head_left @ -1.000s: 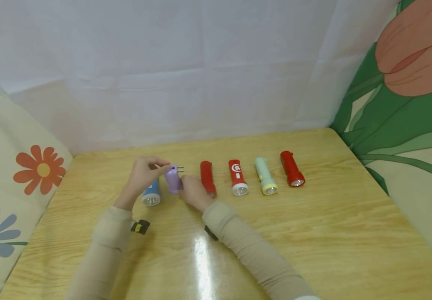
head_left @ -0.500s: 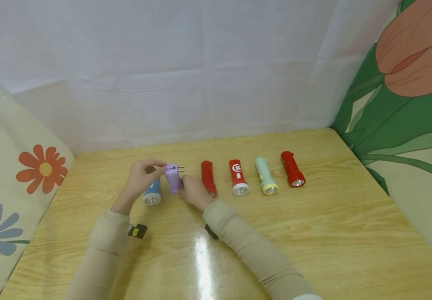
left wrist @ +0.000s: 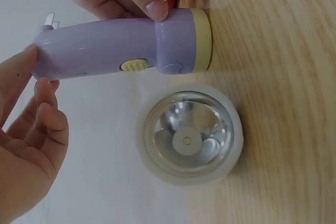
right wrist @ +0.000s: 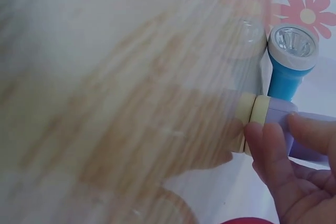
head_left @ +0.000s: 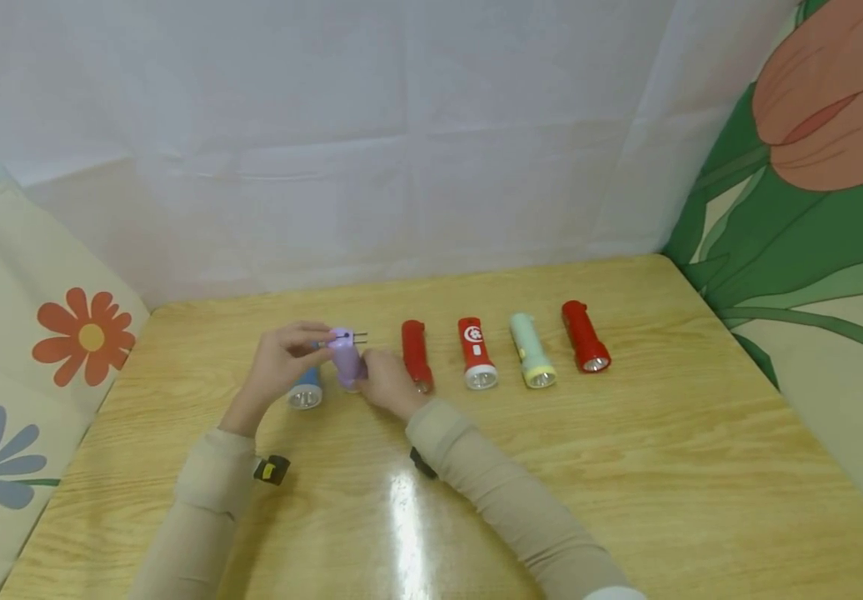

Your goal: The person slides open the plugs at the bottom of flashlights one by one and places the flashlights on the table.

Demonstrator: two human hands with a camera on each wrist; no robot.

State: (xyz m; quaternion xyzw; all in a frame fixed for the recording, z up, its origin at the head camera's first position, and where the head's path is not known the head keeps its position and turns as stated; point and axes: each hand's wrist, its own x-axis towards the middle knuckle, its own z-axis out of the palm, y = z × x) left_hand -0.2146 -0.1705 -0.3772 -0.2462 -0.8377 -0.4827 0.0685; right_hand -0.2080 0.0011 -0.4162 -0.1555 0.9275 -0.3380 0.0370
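- As the right hand (head_left: 388,383) pinches its head, will the purple flashlight (left wrist: 107,48) slip?
- Between the 2 hands, it's probably light, stiff, slick: hold there. The left hand (head_left: 276,367), relaxed, touches its pronged end.

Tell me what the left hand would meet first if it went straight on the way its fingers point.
The left hand would likely meet the purple flashlight first: the hand's fingertips lie at its pronged end, though exact depth is hard to judge.
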